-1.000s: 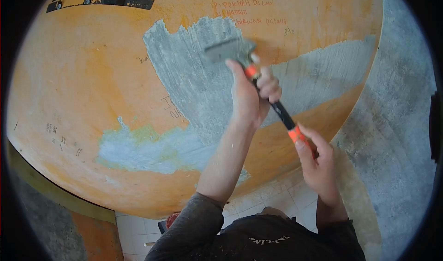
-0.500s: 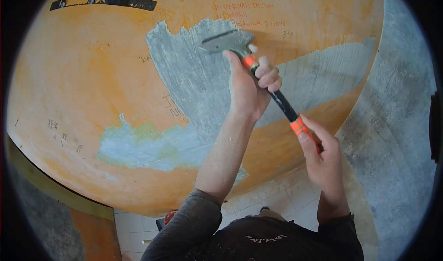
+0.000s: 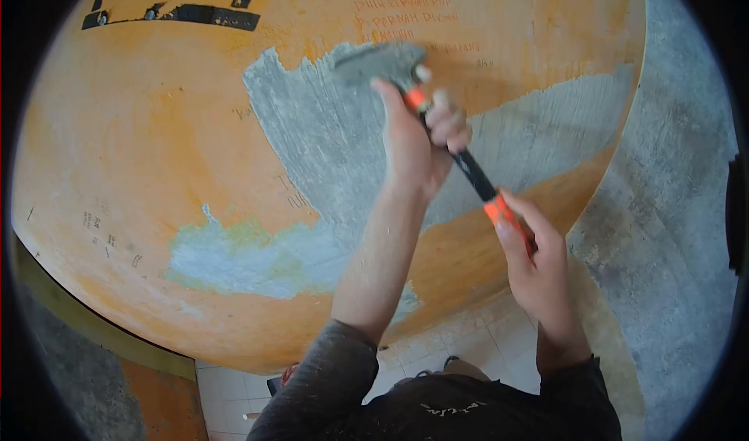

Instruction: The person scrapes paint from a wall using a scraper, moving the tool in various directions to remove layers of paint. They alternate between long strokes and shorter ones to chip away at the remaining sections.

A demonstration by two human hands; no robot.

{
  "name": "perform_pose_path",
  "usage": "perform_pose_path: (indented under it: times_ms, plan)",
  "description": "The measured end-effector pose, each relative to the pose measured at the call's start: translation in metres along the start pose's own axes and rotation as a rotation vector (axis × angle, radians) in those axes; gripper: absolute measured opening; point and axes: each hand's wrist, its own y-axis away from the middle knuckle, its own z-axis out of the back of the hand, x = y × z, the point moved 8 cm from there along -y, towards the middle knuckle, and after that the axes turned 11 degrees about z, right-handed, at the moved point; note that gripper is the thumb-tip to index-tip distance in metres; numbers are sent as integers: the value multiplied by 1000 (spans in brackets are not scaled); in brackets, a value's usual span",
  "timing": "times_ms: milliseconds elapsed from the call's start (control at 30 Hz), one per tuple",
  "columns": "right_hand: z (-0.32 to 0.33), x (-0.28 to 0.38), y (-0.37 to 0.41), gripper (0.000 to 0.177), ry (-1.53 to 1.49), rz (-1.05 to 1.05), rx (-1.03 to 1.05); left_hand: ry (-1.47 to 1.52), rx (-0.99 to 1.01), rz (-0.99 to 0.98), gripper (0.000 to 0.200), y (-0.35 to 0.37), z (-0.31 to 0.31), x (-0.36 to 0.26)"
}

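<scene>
A long-handled wall scraper with a wide grey head and an orange-and-black handle slants across the middle of the view. My left hand is wrapped around the handle just below the head, its thumb lying against the head's base. Lower right, my right hand grips the orange end of the handle. The scraper's head lies over the upper part of a bare grey patch on the orange painted wall. Whether its blade edge touches the surface is blurred.
Black tape marks the upper left of the wall, and red handwriting stands above the scraper. Another scraped grey band runs to the right. Rough grey concrete borders the wall, with white floor tiles below.
The scraper has shifted slightly left in view with both hands still on it, and its head is now more blurred. The view itself has moved a little.
</scene>
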Motion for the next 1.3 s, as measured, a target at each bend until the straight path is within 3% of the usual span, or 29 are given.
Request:
perform_pose_path:
  times_ms: [100, 200, 300, 333, 433, 533, 633, 800, 933, 1033, 1133, 1233, 1300]
  plan:
    - [3, 8, -7, 32, -13, 30, -39, -57, 2, -52, 56, -6, -11, -10]
    - [4, 7, 20, 31, -16, 50, -54, 35, -79, 31, 57, 18, 11, 18]
    - [-7, -11, 27, 31, -1, -27, 33, 23, -79, 55, 59, 28, 20, 26]
    - [-6, -10, 19, 31, -12, 19, -1, 64, 45, 79, 60, 18, 15, 23]
    - [-3, -4, -3, 32, -17, 42, -48, -47, -19, -39, 60, -7, -8, -8]
    - [-6, -14, -1, 34, -46, 10, -42, -106, -133, -23, 66, -4, -6, -3]
    - [-21, -56, 41, 37, -103, -15, 28, -56, -104, 21, 55, 30, 36, 35]
    - [-43, -121, 125, 41, -202, -187, 222, -6, -413, 65, 56, 94, 125, 115]
    - [-47, -168, 177, 40, -330, -391, 362, -3, -603, 144, 58, 122, 164, 169]
    - [-34, -192, 198, 40, -441, -424, 345, 0, -638, 200, 58, 117, 161, 193]
    - [-22, -212, 204, 41, -633, -591, 405, -61, -631, 210, 53, 98, 140, 207]
    - [-15, -224, 200, 44, -843, -722, 506, -86, -614, 199, 47, 83, 128, 216]
    - [-16, -216, 188, 49, -1215, -724, 561, -83, -576, 192, 44, 76, 121, 220]
